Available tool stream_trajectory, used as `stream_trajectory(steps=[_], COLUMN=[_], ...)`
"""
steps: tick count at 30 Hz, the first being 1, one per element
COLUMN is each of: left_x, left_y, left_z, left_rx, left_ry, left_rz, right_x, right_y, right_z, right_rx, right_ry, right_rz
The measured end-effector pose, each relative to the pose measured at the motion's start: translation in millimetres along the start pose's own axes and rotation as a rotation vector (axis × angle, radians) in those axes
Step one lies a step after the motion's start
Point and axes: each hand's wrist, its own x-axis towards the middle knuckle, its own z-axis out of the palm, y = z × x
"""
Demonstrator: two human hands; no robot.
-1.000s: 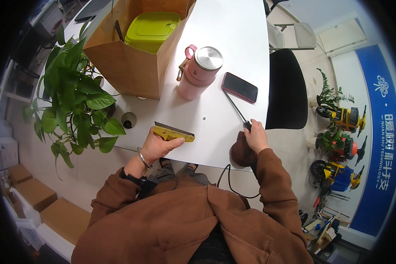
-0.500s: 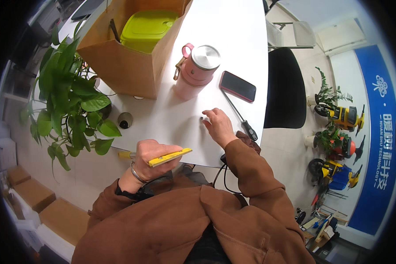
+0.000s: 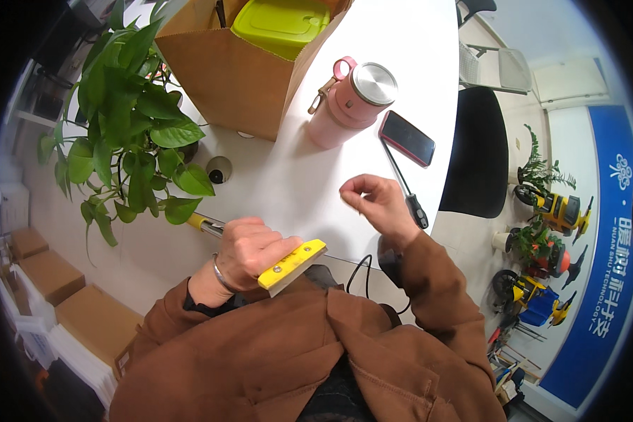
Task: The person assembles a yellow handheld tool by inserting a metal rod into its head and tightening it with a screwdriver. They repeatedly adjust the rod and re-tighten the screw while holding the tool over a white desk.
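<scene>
My left hand (image 3: 243, 254) is wrapped round a scraper (image 3: 293, 266) with a yellow head, two screws and a thin metal blade edge. The scraper's metal shaft, ending in a yellow tip, sticks out on the other side of the fist, over the table's near edge. My right hand (image 3: 381, 205) hovers above the white table (image 3: 288, 200) with thumb and index finger pinched together; whatever they hold is too small to make out. A screwdriver (image 3: 416, 209) with a black handle lies just right of that hand, its shaft tip by a red-edged phone (image 3: 408, 138).
A pink tumbler (image 3: 352, 109) with a steel lid stands beyond my hands. Left of it are a paper bag (image 3: 225, 84) holding a green-lidded box (image 3: 281, 24), a small round camera-like object (image 3: 219, 169) and a leafy plant (image 3: 130, 133). A black chair (image 3: 475, 155) stands at right.
My right thumb and finger have closed into a pinch and lifted; a small dark speck by them on the table no longer shows. The scraper has turned, showing its screws. The view has shifted.
</scene>
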Motion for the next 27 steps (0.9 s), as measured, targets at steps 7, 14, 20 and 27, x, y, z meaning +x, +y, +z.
stream_trajectory(steps=[7,14,20,27], left_x=[8.5,12.3,12.5,11.9], left_y=[12.1,17.1,19.8,21.5], left_z=[5.6,9.2,10.3,13.8], left_rx=[0.129,0.145,0.172,0.182], left_ry=[-0.035,-0.04,-0.055,-0.039], left_rz=[0.08,0.102,0.125,0.149], right_x=[-28.3,-30.9,-32.8,-32.9], right_y=[-70.4,-68.6,-70.5,-74.7], right_z=[3.9,0.9,2.6,0.1], right_rx=[0.006,-0.071,-0.037,-0.028], right_ry=[-0.443,-0.464,-0.433,-0.431], right_rz=[-0.022,-0.047,0.035,0.126])
